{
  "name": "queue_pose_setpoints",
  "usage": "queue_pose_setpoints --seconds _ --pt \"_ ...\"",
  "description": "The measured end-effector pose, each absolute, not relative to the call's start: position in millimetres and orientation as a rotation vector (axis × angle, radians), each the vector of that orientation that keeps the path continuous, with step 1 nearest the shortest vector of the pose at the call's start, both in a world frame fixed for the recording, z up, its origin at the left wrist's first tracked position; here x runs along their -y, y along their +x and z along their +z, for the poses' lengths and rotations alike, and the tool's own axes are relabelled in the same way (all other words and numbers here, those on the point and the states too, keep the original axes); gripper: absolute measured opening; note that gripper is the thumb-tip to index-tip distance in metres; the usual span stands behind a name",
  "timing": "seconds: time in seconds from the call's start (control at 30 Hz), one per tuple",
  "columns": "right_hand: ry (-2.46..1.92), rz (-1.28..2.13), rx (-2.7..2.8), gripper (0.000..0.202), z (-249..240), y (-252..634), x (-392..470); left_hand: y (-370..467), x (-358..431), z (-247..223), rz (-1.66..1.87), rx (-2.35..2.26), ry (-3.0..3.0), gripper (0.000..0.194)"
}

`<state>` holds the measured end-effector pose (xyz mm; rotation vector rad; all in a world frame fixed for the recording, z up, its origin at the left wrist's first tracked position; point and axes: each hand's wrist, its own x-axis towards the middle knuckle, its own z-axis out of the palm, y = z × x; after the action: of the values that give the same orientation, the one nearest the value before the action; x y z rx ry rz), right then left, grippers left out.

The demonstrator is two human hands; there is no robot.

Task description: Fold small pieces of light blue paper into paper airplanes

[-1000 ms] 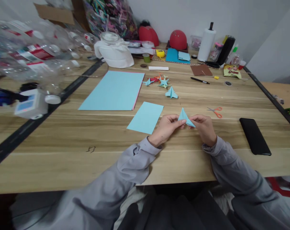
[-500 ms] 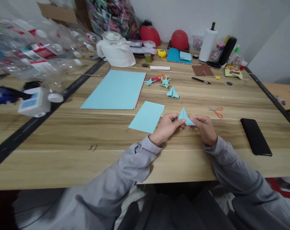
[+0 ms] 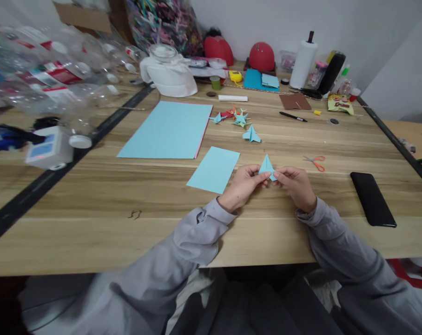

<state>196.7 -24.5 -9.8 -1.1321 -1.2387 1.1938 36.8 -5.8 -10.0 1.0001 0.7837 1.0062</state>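
Note:
A small light-blue folded paper plane (image 3: 266, 164) is held between my two hands, its point facing away from me. My left hand (image 3: 244, 183) pinches its left side, thumb on top. On the right side, my right hand (image 3: 294, 184) grips the lower wing with thumb and fingers. Left of my hands lies a light-blue paper sheet (image 3: 214, 170). Beyond them rests another blue paper plane (image 3: 252, 134), near a cluster of small folded paper pieces (image 3: 239, 116) in blue, red, orange and green.
A large blue sheet stack (image 3: 167, 130) lies further left. Orange-handled scissors (image 3: 315, 162), a black phone (image 3: 372, 199) and a pen (image 3: 293, 117) are on the right. Plastic bottles (image 3: 68, 74) crowd the far left beside a white box device (image 3: 49, 148). A paper roll (image 3: 303, 64) stands behind.
My right thumb and fingers have shifted left along the paper plane, closer to my left hand. Its right wing tip, which stuck out before, is now covered or folded in.

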Motion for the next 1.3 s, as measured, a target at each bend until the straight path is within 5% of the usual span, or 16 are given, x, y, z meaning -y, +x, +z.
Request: queue_pose_setpoints --seconds 0.47,1.07,1.3 --pt "-1.123 1.325 1.098 0.052 -8.0 196.6 25.6 34.5 5.3 -10.0 1.01 -0.794 0.981 0.035" --pt "-1.151 1.085 1.321 0.044 -12.8 194.6 23.8 35.9 5.2 -12.3 0.993 -0.765 1.012 0.028" --pt "-1.101 0.906 1.556 0.023 -15.6 193.3 28.3 35.7 7.0 -13.6 0.965 -0.82 1.118 0.03"
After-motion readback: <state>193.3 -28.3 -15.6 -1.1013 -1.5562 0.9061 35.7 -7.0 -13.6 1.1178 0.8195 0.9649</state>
